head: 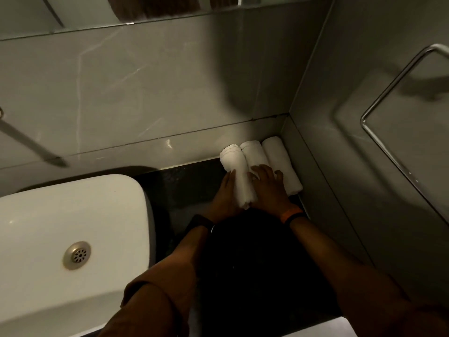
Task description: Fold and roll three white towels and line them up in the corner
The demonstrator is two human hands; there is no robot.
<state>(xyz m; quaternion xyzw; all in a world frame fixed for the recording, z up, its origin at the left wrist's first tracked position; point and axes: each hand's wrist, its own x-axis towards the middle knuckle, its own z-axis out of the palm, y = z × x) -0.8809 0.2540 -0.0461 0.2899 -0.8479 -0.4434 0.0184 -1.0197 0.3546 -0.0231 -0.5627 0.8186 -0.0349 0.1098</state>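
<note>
Three rolled white towels lie side by side in the far right corner of the dark countertop point(184, 186). The left towel roll point(237, 171) sits between my two hands. My left hand point(224, 198) presses flat against its left side. My right hand point(269, 188) rests with fingers spread on its right side, over the near end of the middle towel roll point(254, 153). The right towel roll point(281, 161) lies against the side wall, untouched. The near end of the middle roll is hidden under my right hand.
A white basin point(73, 227) with a metal drain point(77, 255) fills the left of the counter. Grey tiled walls point(145, 93) meet at the corner behind the towels. A chrome towel rail point(388, 93) hangs on the right wall. A mirror runs along the top.
</note>
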